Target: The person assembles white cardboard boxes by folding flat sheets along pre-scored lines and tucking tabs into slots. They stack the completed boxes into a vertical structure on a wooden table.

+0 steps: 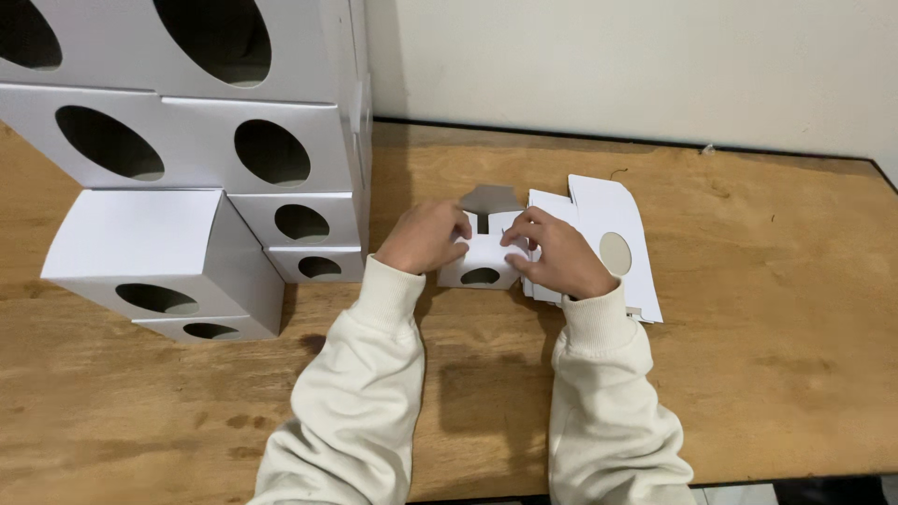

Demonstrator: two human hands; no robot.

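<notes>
- While both hands grip it, the small white box [482, 257] sits on the wooden surface [748, 374], directly between them and just ahead of the cream sleeves [355, 411].
- Left hand [426, 236]: fingers curled closed against the left side of the small white box, thumb near its top edge.
- Right hand [554, 252]: fingers closed on the right side and top of the small white box; both hands appear equally near, each in contact.
- Small white box: thin matte card with an oval cutout in the face toward the person; a grey-looking flap [488, 198] stands up at its far edge. Its long axis appears to run left to right, though the hands hide its ends.
- Stack of flat blanks [613, 245]: just right of the small white box, partly under the right hand, white card with an oval hole, lying flat.
- Finished boxes [206, 187]: well to the left of the small white box, piled, same white card, smooth faces, dark oval openings.
</notes>
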